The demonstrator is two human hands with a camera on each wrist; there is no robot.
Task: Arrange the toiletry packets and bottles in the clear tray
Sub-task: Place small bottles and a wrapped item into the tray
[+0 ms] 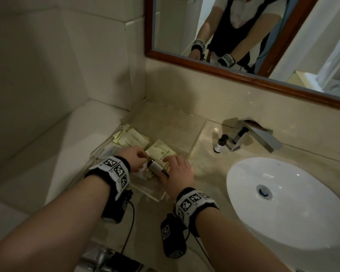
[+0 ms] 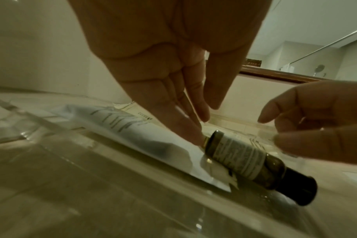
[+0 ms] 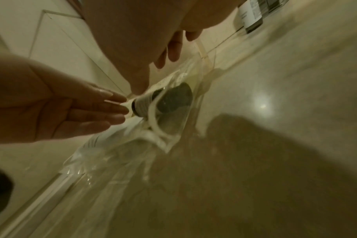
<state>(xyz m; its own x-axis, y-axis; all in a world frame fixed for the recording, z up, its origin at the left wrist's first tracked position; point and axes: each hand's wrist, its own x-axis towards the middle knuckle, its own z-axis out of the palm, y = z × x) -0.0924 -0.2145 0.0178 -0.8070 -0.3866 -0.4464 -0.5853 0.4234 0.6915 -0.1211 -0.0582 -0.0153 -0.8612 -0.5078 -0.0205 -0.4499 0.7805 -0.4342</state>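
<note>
Reaching into the clear tray (image 1: 196, 134) at the left end of a bathroom counter (image 1: 210, 154), a person works both hands around a small dark bottle (image 1: 155, 167) that lies on its side near the tray's front edge. The left hand (image 1: 134, 160) comes at the bottle's base with straight, close-set fingers (image 2: 185, 127) whose tips touch or nearly touch that end, as the left wrist view shows; they curl around nothing. The right hand (image 1: 177, 171) hovers over the capped end with its fingers loosely spread and relaxed, and the pictures do not make clear whether they touch the bottle. The bottle, with a pale label and a black cap, rests partly on a white packet (image 2: 132, 138) lying flat on the tray floor. Cream-coloured packets (image 1: 133, 139) sit stacked in the tray's left rear part, and one more cream packet (image 1: 161, 154) with a printed emblem lies just behind the hands. Two other small bottles (image 1: 220, 143) stand upright outside the tray, beside the chrome faucet (image 1: 257, 138). A white basin (image 1: 279, 203) is set into the counter on the right, and a wood-framed mirror (image 1: 243, 75) hangs above.
</note>
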